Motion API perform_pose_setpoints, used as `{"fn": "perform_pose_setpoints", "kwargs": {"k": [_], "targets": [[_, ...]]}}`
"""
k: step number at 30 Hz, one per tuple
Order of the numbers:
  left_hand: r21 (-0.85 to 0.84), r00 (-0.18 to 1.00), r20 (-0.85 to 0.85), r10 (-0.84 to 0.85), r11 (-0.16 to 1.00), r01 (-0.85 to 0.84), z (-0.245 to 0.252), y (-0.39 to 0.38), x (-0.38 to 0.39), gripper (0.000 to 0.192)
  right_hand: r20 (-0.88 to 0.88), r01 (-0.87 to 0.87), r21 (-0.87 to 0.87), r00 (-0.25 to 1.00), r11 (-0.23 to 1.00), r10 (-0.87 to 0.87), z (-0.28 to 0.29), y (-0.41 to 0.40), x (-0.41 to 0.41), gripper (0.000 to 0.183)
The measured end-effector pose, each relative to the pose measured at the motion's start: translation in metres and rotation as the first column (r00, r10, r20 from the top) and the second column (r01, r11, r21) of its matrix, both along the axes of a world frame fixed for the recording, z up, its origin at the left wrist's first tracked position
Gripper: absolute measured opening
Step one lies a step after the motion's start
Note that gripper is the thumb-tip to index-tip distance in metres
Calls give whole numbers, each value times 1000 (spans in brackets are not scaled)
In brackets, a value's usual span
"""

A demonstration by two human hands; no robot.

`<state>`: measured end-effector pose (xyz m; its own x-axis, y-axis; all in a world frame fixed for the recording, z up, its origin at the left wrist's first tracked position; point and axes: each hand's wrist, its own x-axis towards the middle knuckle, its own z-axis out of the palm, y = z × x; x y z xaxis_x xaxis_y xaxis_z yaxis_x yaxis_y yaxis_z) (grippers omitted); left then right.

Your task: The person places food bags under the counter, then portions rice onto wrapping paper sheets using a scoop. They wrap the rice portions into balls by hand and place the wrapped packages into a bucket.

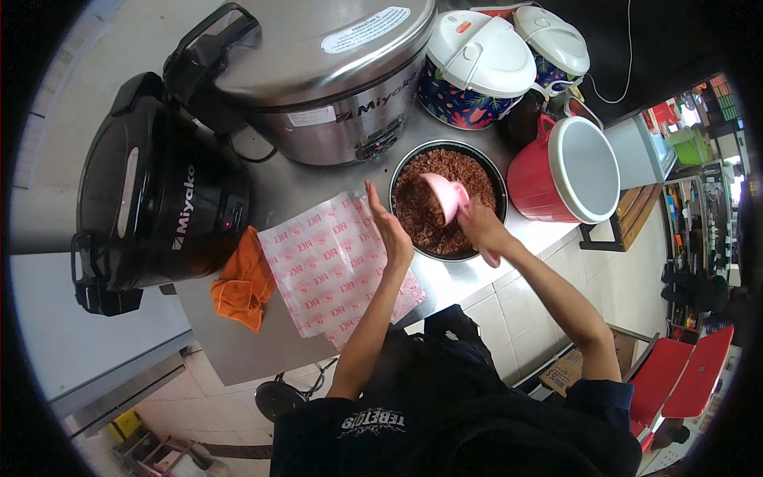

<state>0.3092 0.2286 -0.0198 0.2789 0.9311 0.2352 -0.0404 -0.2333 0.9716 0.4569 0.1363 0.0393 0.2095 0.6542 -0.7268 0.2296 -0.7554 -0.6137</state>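
Observation:
In my right hand (481, 226) is the handle of a pink plastic scoop (440, 194), its bowl tilted over brownish-red cooked rice (444, 164). A round dark-walled pot (505, 203) with a pale rim holds the rice. My left hand (390, 229) is raised beside the pot's left edge, palm towards it, fingers extended and holding nothing. Below and left of that hand, printed wrapping paper sheets (328, 262) lie on the steel table (223, 358). An orange cloth (244, 286) is crumpled at the left side of the paper.
A large steel Miyako rice cooker (334, 131) and a black one (161, 220) stand behind and left. Two white-lidded floral cookers (477, 101) (557, 45) are at the back. An open pink bucket (536, 173) stands right of the pot, near the table edge.

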Motion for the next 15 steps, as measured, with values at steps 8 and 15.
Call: {"fn": "perform_pose_setpoints", "kwargs": {"k": [8,15], "targets": [[-30,979,154,136,991,-133,4,16,8,71,870,-241,162,492,957,-24,22,4,-35,32],[20,988,151,19,1000,-23,7,23,22,71,675,-106,-147,716,983,178,-22,32,-53,25]]}}
